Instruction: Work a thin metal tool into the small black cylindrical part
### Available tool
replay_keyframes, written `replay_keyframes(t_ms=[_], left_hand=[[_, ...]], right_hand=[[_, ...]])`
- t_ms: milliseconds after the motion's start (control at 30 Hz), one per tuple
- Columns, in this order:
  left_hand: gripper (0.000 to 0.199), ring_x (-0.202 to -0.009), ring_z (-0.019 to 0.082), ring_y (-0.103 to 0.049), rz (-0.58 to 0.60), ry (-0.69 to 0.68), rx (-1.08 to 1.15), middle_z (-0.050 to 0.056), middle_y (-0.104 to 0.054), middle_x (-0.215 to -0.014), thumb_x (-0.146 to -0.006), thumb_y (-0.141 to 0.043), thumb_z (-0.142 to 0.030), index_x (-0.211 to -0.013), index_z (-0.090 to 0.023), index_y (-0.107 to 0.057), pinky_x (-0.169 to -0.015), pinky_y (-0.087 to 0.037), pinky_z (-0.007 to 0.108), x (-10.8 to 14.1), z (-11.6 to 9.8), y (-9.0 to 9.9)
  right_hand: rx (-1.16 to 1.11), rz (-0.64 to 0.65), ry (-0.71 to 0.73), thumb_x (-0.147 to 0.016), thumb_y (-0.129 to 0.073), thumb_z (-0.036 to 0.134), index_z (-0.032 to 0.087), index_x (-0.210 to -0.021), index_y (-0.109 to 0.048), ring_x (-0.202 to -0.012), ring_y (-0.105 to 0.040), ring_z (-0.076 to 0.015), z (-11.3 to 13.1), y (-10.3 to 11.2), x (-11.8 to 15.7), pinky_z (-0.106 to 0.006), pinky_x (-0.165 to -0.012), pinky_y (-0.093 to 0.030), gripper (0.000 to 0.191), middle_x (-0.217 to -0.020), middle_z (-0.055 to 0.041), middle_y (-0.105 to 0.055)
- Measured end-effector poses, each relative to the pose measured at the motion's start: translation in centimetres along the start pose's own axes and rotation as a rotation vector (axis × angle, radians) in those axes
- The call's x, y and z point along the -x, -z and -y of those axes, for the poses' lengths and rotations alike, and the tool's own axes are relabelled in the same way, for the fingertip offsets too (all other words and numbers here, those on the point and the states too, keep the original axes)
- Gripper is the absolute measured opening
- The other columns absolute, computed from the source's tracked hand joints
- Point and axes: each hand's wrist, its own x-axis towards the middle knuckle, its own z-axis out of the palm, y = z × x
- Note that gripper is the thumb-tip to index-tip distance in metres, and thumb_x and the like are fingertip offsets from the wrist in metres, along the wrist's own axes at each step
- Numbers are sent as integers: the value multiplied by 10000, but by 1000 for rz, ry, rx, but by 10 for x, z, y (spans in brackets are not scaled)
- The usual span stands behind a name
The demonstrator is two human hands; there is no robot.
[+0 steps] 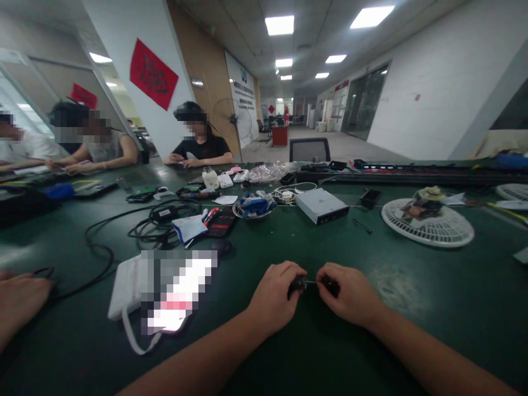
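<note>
Dark green table [396,330] stretches away from us under a bright office ceiling, and near its edge our left hand [274,297] and right hand [350,291] sit close together, both curled narrowly around a small black object [307,285] held over the surface. Its dark ends vanish into our fingers, while a thin bright metal pin [312,282] spans the short gap between our hands; it is too small for us to tell whether this is one piece or two. To our left lie a white box [126,286] with a white strap and a pixelated, blurred item [175,291] on it, and a black computer mouse [223,247] sits just beyond. Another person's hand [18,300] enters at the far left edge beside a black cable [93,264]. Farther ahead we see a coil of black cables [165,220], a red-handled screwdriver [212,215], a metal bowl [243,211] holding blue material, and a silver electronics box [322,204]. To our right, a white fan guard [427,231] lies flat with a crumpled item on it. Beyond the table, a person in a black shirt [202,146] sits with both hands at its far side, near a black office chair [309,149], a pedestal fan [233,118] and a red wall banner [153,74].
</note>
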Motion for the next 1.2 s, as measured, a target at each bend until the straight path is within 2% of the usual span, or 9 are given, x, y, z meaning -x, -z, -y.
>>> replay_keyframes(t_ms=[167,367,500,667,833,933,1067,1133,1200], left_hand=[[413,-1183,226,-551,46,10,-35,26,-634,-1281,-886,-598,-162,-1284,-271,-600,-1057,-416,413,-1,2,-2],[410,-1231,231,-541,50,-12,-92,38,-643,-1315,-927,-536,-213,-1330,-259,-591,-1119,-382,432,-4,6,-4],[428,-1265,232,-531,40,0,-90,70,-620,-1363,-968,-476,-305,-1381,-231,-558,-1129,-387,419,-4,10,-7],[500,-1328,252,-489,43,-63,-182,95,-579,-1417,-969,-463,-426,-1416,-207,-514,-1170,-342,434,-1,10,-9],[518,-1346,277,-464,38,-100,-291,127,-547,-1430,-936,-498,-427,-1382,-164,-504,-1167,-335,444,0,3,-14],[469,-1335,277,-455,14,-44,-334,134,-546,-1405,-923,-520,-404,-1318,-152,-527,-1164,-326,422,-1,-3,-14],[391,-1215,274,-517,-3,37,-330,134,-594,-1269,-936,-521,-426,-1210,-150,-563,-1077,-391,394,-2,-11,-10],[346,-1174,269,-528,0,53,-320,117,-605,-1230,-919,-563,-417,-1159,-168,-582,-1034,-408,379,-1,-14,-7],[297,-1144,263,-535,-17,49,-301,96,-618,-1203,-905,-594,-397,-1115,-187,-600,-1008,-410,375,-1,-15,-5]], right_hand=[[126,-53,-68,-894,-536,288,237,-911,-632,-752,-615,-167,5,-5,3,-282,-669,-390,110,-874,-8,-674],[216,-74,-70,-926,-497,289,241,-920,-626,-776,-635,-175,9,-8,2,-285,-679,-376,138,-873,-12,-689],[306,-60,-86,-950,-470,332,237,-858,-633,-729,-644,-192,8,-11,0,-297,-636,-334,210,-785,-18,-701],[299,-71,-59,-940,-488,355,239,-815,-649,-742,-646,-191,9,-12,1,-289,-650,-335,235,-778,-13,-712],[319,-44,-50,-928,-512,373,233,-812,-681,-799,-661,-201,12,-8,4,-292,-686,-369,249,-800,-22,-717],[339,-34,-58,-949,-493,372,224,-838,-701,-837,-668,-211,17,-6,6,-299,-707,-392,278,-835,-37,-721],[323,-60,-109,-999,-435,327,233,-960,-738,-894,-663,-200,28,-8,12,-295,-756,-424,320,-931,-57,-713],[339,-74,-178,-1005,-429,312,245,-968,-750,-935,-654,-206,34,-10,16,-292,-776,-431,330,-933,-66,-700],[337,-56,-171,-998,-436,279,253,-1054,-745,-958,-647,-209,39,-9,20,-290,-786,-433,314,-975,-76,-693]])
